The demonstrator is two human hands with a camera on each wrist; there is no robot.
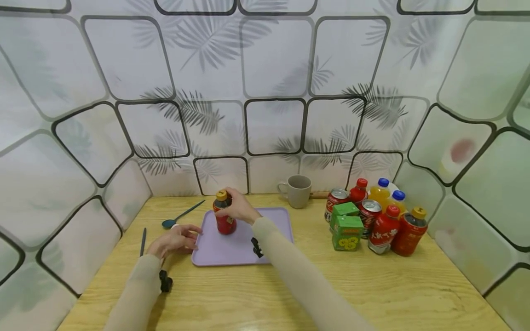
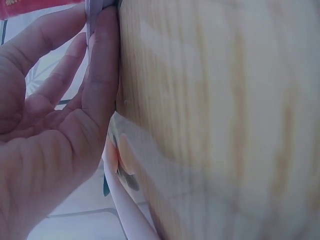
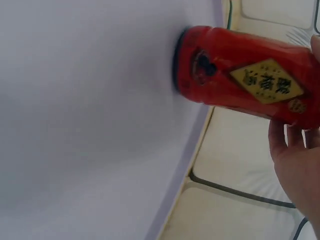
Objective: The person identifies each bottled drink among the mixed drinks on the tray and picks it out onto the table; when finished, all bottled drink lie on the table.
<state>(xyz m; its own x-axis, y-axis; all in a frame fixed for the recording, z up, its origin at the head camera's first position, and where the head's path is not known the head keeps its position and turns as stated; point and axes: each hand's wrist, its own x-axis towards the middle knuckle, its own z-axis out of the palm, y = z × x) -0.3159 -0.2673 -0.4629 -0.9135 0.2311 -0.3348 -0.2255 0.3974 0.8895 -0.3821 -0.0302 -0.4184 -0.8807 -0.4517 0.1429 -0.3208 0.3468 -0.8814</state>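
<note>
A bottle of dark drink point(image 1: 225, 224) with a red label and yellow cap stands upright on the left part of a light purple tray point(image 1: 244, 257). My right hand point(image 1: 242, 209) grips the bottle near its top; the right wrist view shows fingers round the upper label, and the bottle's base point(image 3: 192, 65) at the tray surface point(image 3: 90, 130). At the tray's left edge is my left hand point(image 1: 175, 240). Seen from the left wrist, its fingers point(image 2: 102, 60) pinch the tray rim point(image 2: 93, 15) from both sides, low over the wooden table.
A blue spoon point(image 1: 169, 223) and another thin dark utensil point(image 1: 143, 241) lie to the left. Behind the tray stands a grey mug point(image 1: 299, 191). On the right, green drink boxes point(image 1: 348, 233), cans point(image 1: 370, 214) and several bottles point(image 1: 384, 230) cluster. Patterned curtains point(image 1: 273, 128) enclose the table point(image 1: 331, 285).
</note>
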